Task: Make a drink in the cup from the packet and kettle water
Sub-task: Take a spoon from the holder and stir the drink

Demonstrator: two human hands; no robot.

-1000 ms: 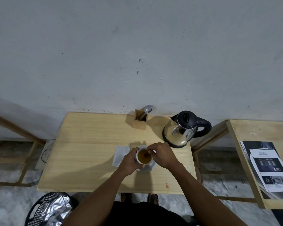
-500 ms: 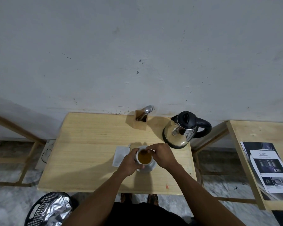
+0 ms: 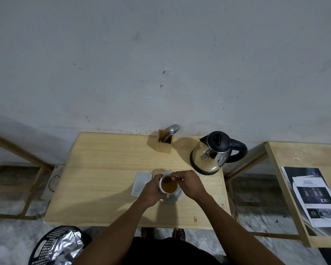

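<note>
A white cup (image 3: 161,186) of brown drink (image 3: 169,186) stands on a white saucer (image 3: 175,197) on the wooden table (image 3: 103,178). My left hand (image 3: 151,190) wraps the cup's left side. My right hand (image 3: 189,183) hovers at the cup's far right rim, fingers pinched on something thin that leads to a dark shape in the liquid; it looks like a tea bag (image 3: 166,181). The flat white packet (image 3: 139,183) lies just left of the cup. The steel kettle (image 3: 210,155) with a black lid and handle stands behind and to the right.
A wooden holder (image 3: 163,142) with a spoon and fork stands at the table's back edge by the wall. A black mesh bin (image 3: 55,245) with foil in it sits on the floor at front left. A second table (image 3: 294,159) at right carries printed papers (image 3: 313,196).
My right hand's pinched fingers have shifted a little over the cup's far rim. My left hand and the cup have stayed in place.
</note>
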